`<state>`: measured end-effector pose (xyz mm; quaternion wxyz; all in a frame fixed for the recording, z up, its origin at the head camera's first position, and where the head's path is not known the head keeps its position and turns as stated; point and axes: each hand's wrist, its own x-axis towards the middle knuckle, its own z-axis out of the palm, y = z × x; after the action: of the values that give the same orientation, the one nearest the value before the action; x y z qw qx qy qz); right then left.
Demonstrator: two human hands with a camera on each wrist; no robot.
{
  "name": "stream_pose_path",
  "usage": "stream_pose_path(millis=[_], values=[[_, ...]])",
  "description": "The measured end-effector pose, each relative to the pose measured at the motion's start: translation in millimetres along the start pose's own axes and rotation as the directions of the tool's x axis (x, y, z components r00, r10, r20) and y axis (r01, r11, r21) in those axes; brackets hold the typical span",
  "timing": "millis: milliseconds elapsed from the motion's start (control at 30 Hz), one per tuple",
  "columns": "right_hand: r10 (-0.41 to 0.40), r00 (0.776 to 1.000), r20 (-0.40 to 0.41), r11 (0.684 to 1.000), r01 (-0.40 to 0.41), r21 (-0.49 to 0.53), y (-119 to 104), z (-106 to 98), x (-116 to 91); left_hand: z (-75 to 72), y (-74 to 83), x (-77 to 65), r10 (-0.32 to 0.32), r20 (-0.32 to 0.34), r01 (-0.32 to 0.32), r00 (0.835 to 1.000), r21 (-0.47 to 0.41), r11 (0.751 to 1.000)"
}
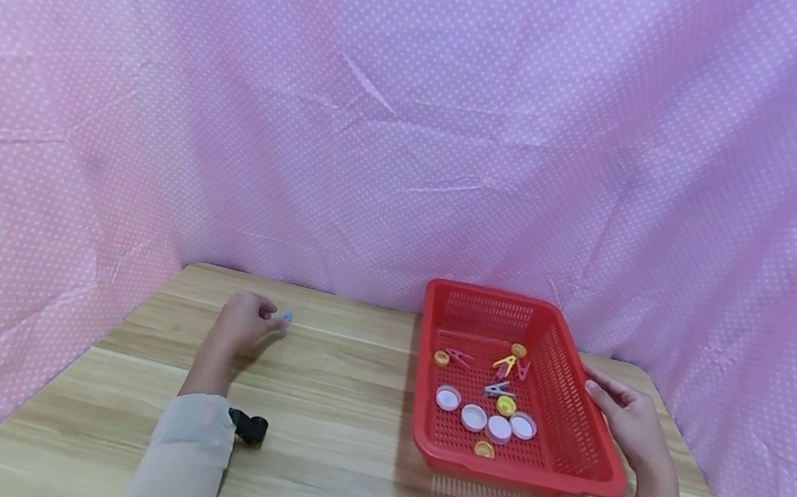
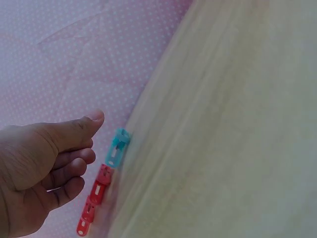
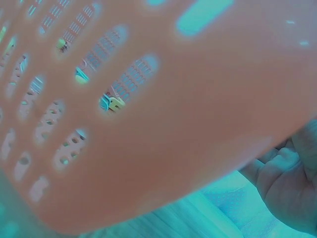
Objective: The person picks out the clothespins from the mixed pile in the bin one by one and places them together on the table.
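In the head view my left hand (image 1: 249, 319) is over the far left of the table, beside a small blue clothespin (image 1: 287, 316). The left wrist view has this turquoise clothespin (image 2: 118, 148) in a row with two red clothespins (image 2: 100, 184). The left thumb is extended and the other fingers are loosely curled, with a gap between them and the clothespins. My right hand (image 1: 629, 417) grips the right rim of a red perforated basket (image 1: 520, 473), thumb on the rim. Inside lie several white caps (image 1: 474, 417), yellow caps (image 1: 505, 406), pink clothespins (image 1: 458, 358), a yellow clothespin (image 1: 505, 363) and a grey clothespin (image 1: 499, 389).
The wooden table (image 1: 325, 407) reaches back to a pink dotted cloth (image 1: 381, 154) hung behind and at both sides. A shadow falls on the table below the basket's front edge. Each wrist wears a small black camera.
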<state>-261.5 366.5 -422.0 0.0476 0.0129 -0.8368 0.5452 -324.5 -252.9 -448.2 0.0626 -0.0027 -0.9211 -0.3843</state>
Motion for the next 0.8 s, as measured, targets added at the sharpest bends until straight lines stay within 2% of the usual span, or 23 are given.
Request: stream_pose_path(millis=[133,333,433,533,633,800], values=[[-0.001,1.0,-0.004,1.0,0.001,-0.008,-1.5,0.8,1.1,-4.6,6.2,3.4,0.058,-0.005,-0.058,0.998,0.006,0.998],[-0.038,0.999,-0.013,0.999,0.038,0.003,-0.4,2.2,1.7,-8.9,22.5,16.5,0.158,0.022,-0.159,0.987,0.128,0.979],[-0.044,0.999,-0.016,0.999,0.044,0.009,0.4,1.9,0.8,-8.3,36.6,23.1,0.227,0.026,-0.228,0.974,0.148,0.962],[-0.038,0.999,-0.017,0.999,0.038,0.013,0.8,1.2,0.4,-6.5,50.3,30.8,0.305,0.024,-0.305,0.952,0.172,0.937],[-0.034,0.999,-0.017,0.999,0.035,0.02,1.4,0.8,0.5,-4.3,61.7,37.9,0.327,0.063,-0.333,0.943,0.211,0.919],[-0.041,0.999,-0.009,0.999,0.041,0.034,2.9,0.1,-0.3,3.7,75.4,47.8,0.378,0.115,-0.395,0.918,0.24,0.887]])
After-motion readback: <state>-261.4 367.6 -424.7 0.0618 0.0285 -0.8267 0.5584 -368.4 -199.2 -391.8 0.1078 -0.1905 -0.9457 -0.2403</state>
